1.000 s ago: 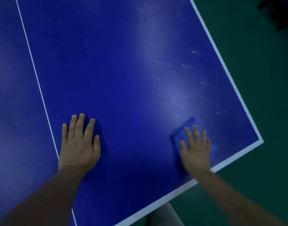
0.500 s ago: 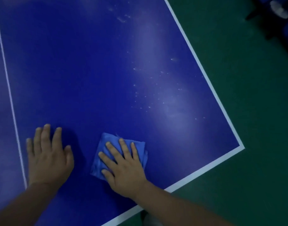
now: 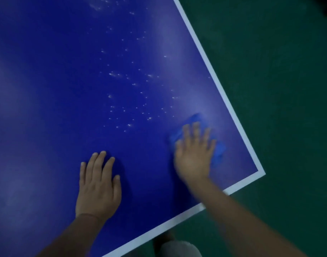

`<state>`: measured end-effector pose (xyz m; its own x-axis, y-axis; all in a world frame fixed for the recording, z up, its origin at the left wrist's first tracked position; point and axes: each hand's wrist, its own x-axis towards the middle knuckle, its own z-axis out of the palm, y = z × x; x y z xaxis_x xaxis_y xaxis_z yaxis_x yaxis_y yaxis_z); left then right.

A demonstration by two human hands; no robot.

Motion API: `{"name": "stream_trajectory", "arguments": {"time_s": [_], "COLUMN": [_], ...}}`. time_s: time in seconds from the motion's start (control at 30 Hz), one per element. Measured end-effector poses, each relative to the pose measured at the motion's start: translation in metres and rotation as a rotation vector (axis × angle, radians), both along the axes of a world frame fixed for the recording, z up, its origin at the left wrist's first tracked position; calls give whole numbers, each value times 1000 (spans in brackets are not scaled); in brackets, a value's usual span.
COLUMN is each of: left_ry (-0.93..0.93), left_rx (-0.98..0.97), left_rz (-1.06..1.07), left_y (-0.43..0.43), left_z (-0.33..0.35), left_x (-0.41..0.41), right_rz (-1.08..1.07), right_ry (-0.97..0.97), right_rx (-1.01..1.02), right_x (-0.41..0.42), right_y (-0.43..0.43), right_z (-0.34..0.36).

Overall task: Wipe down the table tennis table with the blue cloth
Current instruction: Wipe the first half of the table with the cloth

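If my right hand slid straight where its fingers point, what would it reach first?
Mostly bare table, then probably the white edge line; the right hand and cloth would pass right of most specks.

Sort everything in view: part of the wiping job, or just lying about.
Job: blue cloth; right hand pressing it; table tennis table; left hand flat on it; white specks.
Just there: green floor; unidentifiable pale shape below the table edge.

Open tabletop (image 3: 47, 89) ahead, left hand (image 3: 98, 186) flat, near blue cloth (image 3: 219, 153)
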<state>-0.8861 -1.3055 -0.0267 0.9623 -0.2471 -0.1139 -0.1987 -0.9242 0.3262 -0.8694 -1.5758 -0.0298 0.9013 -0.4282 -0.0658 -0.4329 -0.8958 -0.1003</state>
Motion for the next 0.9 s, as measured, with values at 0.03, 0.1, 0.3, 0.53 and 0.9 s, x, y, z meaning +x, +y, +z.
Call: {"name": "stream_trajectory", "arguments": {"time_s": [0.03, 0.1, 0.3, 0.53, 0.9], "left_ry": [-11, -30, -17, -37, -27], "left_rx": [-2, 6, 11, -4, 18], "left_rz": [13, 29, 38, 46, 23], "left_y": [-1, -3, -4, -4, 1], "left_z": [0, 1, 3, 0, -4], "left_x": [0, 0, -1, -2, 1], "right_rz": [272, 779, 259, 256, 102], "right_ry": [42, 117, 1, -6, 43], "right_rx": [7, 56, -43, -17, -15], "right_x": [-24, -70, -5, -18, 7], "right_y": [25, 39, -115, -40, -139], "right_z": [0, 5, -6, -1, 2]}}
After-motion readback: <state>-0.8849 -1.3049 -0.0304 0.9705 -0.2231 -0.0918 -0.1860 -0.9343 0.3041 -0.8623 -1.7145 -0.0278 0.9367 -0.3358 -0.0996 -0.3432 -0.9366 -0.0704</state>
